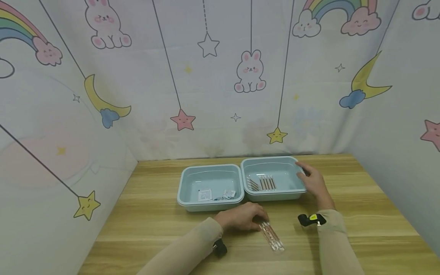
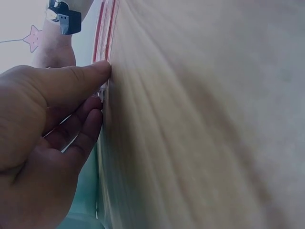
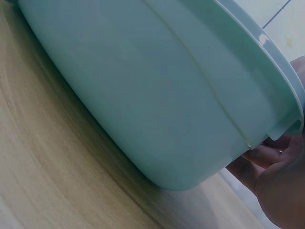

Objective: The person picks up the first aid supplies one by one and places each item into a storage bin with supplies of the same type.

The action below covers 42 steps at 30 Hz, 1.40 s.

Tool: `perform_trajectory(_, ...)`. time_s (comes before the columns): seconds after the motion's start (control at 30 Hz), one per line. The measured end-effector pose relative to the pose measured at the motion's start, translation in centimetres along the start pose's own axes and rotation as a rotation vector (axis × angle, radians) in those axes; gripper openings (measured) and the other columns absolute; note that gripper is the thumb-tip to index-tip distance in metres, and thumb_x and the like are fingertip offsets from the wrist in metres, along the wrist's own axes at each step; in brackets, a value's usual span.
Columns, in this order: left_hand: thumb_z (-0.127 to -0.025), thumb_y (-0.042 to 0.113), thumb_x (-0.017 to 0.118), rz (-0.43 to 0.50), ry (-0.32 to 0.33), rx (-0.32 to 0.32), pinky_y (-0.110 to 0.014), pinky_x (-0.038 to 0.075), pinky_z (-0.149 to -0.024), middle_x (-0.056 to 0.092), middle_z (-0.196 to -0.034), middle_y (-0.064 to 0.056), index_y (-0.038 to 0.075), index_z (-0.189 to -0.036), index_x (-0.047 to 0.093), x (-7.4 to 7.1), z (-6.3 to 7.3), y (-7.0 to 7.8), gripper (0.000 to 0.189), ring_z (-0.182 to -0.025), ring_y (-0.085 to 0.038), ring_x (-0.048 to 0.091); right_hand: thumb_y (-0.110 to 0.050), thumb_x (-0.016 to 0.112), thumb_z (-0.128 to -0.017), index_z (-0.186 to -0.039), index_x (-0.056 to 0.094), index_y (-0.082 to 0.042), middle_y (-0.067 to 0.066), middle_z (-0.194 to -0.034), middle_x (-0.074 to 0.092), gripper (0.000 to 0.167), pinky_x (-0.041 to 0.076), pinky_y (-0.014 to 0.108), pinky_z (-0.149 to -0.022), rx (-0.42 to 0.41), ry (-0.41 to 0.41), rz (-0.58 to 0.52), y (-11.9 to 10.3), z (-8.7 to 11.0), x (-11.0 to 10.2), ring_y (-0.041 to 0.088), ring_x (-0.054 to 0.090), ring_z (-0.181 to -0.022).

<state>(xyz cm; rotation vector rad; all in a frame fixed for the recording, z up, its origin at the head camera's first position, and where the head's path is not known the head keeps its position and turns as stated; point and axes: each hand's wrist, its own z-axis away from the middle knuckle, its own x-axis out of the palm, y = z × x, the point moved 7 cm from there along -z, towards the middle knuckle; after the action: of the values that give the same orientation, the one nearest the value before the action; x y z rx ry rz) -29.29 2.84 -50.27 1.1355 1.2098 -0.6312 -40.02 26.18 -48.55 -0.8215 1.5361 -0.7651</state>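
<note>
My left hand [image 1: 243, 217] pinches the near-basin end of a clear pack of brown-stemmed cotton swabs [image 1: 272, 236] low over the wooden table. In the left wrist view, the thumb and fingertips of that left hand [image 2: 62, 109] meet at the end of the pack [image 2: 106, 36]. At the right side, my right hand [image 1: 313, 182] grips the rim of the right light-blue plastic basin [image 1: 275, 196], thumb over the inside and fingers outside. The right wrist view shows fingers of that hand [image 3: 281, 176] beneath the rim of the basin [image 3: 143, 95]. Two groups of cotton swabs [image 1: 267, 183] lie inside it.
Beside it on the left stands a second light-blue basin [image 1: 209, 207] with several small white packets [image 1: 205, 194] inside. Both basins sit on the wooden table [image 1: 154, 229], near the patterned cloth backdrop [image 1: 220, 141]. A dark camera is strapped to each wrist.
</note>
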Motion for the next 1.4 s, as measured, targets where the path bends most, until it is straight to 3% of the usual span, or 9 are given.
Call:
perform_trajectory(0.27, -0.084, 0.018, 0.075, 0.011, 0.012, 0.011, -0.002, 0.039, -0.09, 0.068, -0.11, 0.006, 0.015, -0.11, 0.071, 0.06, 0.06, -0.08, 0.027, -0.104, 0.002, 0.058, -0.01, 0.051, -0.098, -0.143, 0.047, -0.004, 0.024, -0.152, 0.037, 0.046, 0.032, 0.058, -0.112, 0.0, -0.005, 0.008, -0.19, 0.19, -0.04, 0.044, 0.034, -0.14)
perform_trajectory(0.83, -0.084, 0.015, 0.075, 0.065, 0.01, -0.003, 0.001, 0.041, -0.07, 0.069, -0.093, 0.01, 0.016, -0.098, 0.075, 0.22, 0.28, -0.22, 0.014, -0.078, 0.011, 0.051, -0.012, 0.051, -0.098, -0.144, 0.046, -0.006, 0.022, -0.153, 0.036, 0.047, 0.029, 0.057, -0.114, 0.029, -0.008, -0.007, 0.01, 0.04, 0.21, 0.043, 0.032, -0.141)
perform_trajectory(1.4, -0.085, 0.018, 0.075, 0.044, 0.073, 0.035, 0.002, 0.041, -0.072, 0.067, -0.09, 0.011, 0.017, -0.097, 0.075, -0.42, 0.4, 0.14, 0.012, -0.079, 0.012, 0.051, -0.011, 0.052, -0.098, -0.144, 0.046, -0.005, 0.024, -0.152, 0.036, 0.047, 0.031, 0.058, -0.112, 0.018, -0.007, 0.007, -0.07, 0.11, 0.07, 0.044, 0.034, -0.14)
